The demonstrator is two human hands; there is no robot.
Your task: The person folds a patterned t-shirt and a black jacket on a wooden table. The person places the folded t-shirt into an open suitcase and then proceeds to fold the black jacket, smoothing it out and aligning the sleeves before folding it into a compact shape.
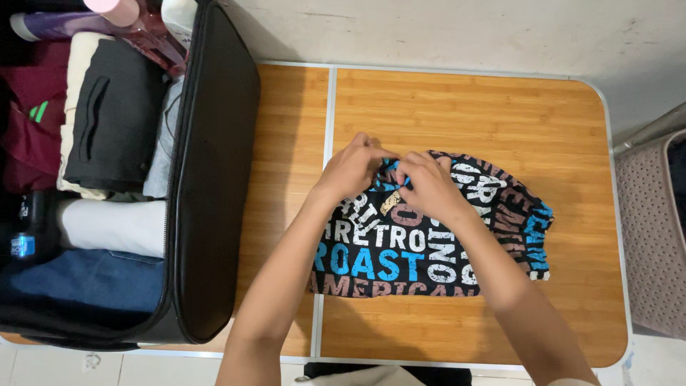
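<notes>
**Both hands pinching the top edge of a folded printed garment on the table**

Surface: a wooden folding table [457, 114] with a pale metal rim and a centre seam running front to back.

Garment: a black printed garment [429, 250], covered in white, blue and dull pink lettering, lies folded into a rough flat bundle. It sits right of the centre seam, with its left edge just over the seam, nearer the front of the table than the back. Its right end looks rumpled and rounded.

Left hand [351, 168]: resting on the upper left corner of the garment, fingers curled inward and closed on a bit of cloth at the top edge.

Right hand [427, 187]: lying over the upper middle of the garment, fingers bent and gripping the same top edge. The two hands meet fingertip to fingertip; a small blue patch of cloth shows between them.

Surroundings: an open black suitcase [214, 179] takes up the left end of the table, well packed. Inside are a dark grey folded piece [114, 121], a white roll [114, 225] and blue denim [93, 282]. Bottles [136, 21] lie at its far end. A pale perforated basket [654, 236] stands off the right edge of the table.
</notes>
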